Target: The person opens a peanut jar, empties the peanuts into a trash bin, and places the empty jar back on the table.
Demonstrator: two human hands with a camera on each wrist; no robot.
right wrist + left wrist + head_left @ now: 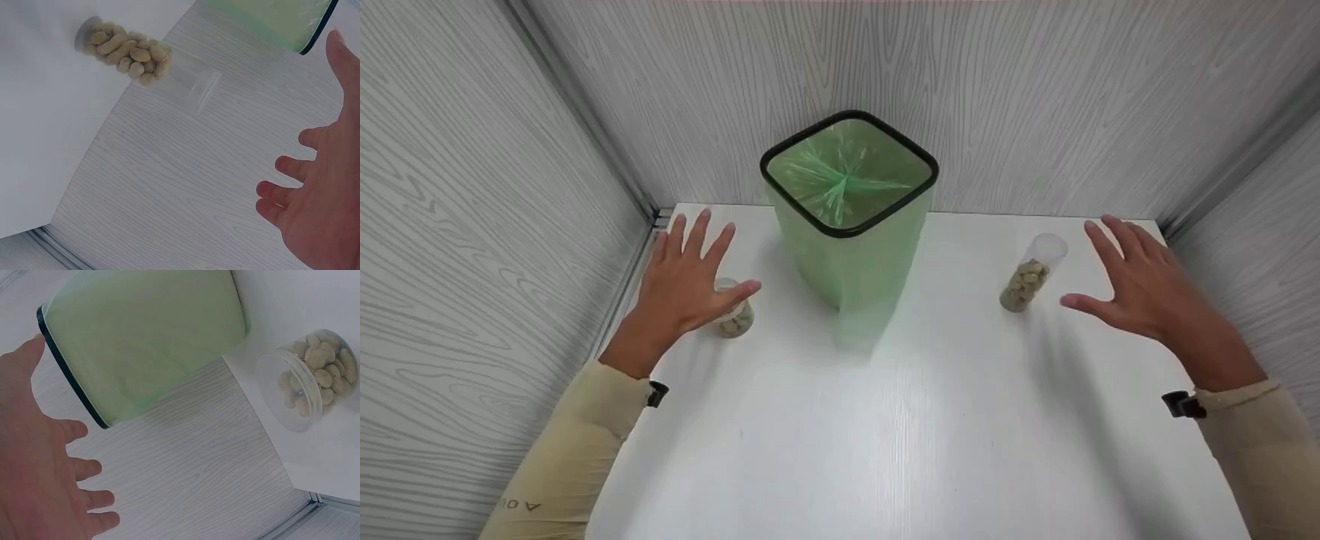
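My left hand [681, 283], fingers spread and straight, hangs over a short clear jar [736, 325] and partly covers it in the head view. Pale cashew-like nuts [337, 371] fill much of this jar, as the left wrist view shows. On the other side, my right hand [1147, 289] is held in the air with its fingers extended, just right of a tall clear jar [1026, 285]. Unshelled peanuts [132, 53] take up the lower half of that jar, which stands upright. Neither hand holds anything.
Between the two jars, at the back of the white table [900, 442], stands a green trash bin [847, 270] with a black rim and a green bag inside. Wood-grain panels [705, 90] rise behind the table and along both sides.
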